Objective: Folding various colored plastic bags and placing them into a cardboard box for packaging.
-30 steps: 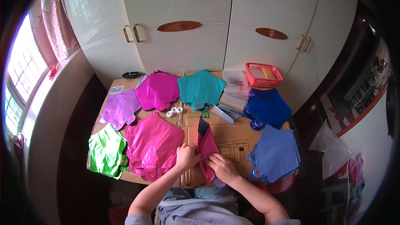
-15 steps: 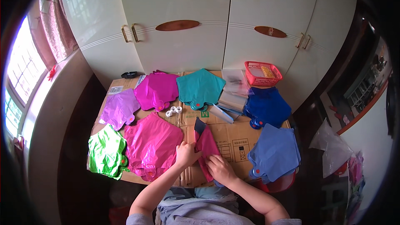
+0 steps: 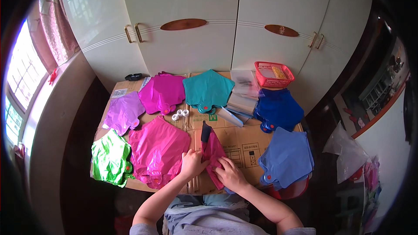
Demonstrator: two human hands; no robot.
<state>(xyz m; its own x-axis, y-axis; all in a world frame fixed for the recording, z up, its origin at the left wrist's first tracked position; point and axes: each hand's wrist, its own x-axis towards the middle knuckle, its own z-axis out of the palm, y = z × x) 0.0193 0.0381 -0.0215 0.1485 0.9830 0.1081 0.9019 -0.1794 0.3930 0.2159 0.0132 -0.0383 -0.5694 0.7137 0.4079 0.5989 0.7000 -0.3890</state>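
Note:
A folded pink foil sheet [image 3: 210, 148], apparently a flat balloon, lies in front of me with a dark blue-grey tip at its far end. A bit of blue shows at its near end. My left hand [image 3: 193, 164] is closed on its left edge, thumb over the fold. With bent fingers, my right hand [image 3: 229, 174] grips the right side. Left of my left hand lies a stack of larger pink foil balloons [image 3: 160, 146]; a light blue stack [image 3: 287, 159] lies to the right of my right hand.
Cardboard [image 3: 237, 141] covers the table. Farther back lie lilac [image 3: 124, 112], magenta [image 3: 161, 93], teal [image 3: 209, 89] and dark blue [image 3: 279, 108] stacks, with green [image 3: 111, 157] at left. White rings [image 3: 180, 114], clear sleeves [image 3: 241, 104] and a red basket [image 3: 274, 76] are there too.
The folded pink sheet has spread wider between my hands, its right edge shifting right. My left hand has tilted slightly, and my right fingers have moved a little farther away from me.

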